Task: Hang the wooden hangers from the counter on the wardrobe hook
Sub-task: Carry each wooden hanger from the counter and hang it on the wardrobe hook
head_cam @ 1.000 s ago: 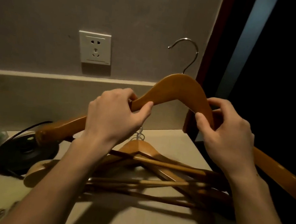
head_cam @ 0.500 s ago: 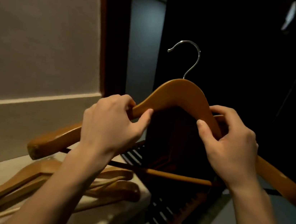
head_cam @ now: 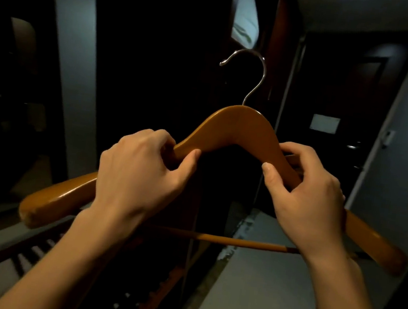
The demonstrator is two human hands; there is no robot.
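Note:
I hold one wooden hanger [head_cam: 236, 130] upright in front of me, its metal hook [head_cam: 256, 75] pointing up with the tip to the left. My left hand [head_cam: 138, 171] grips the left arm of the hanger just below the peak. My right hand [head_cam: 306, 193] grips the right arm the same way. The hanger's thin crossbar [head_cam: 240, 242] runs below both wrists. The dark wardrobe interior [head_cam: 162, 71] is right behind the hanger. No wardrobe hook can be made out in the darkness. The counter and the other hangers are out of view.
A slatted wooden rack [head_cam: 144, 286] sits low in the wardrobe at the bottom centre. A grey floor strip [head_cam: 257, 291] leads to a dark door [head_cam: 344, 126] at the right. A white folded item [head_cam: 245, 19] lies on a high shelf above the hook.
The view has swung right, away from the counter, the wall socket and the other hangers, towards the dark wardrobe. Both hands keep the same grip on the hanger.

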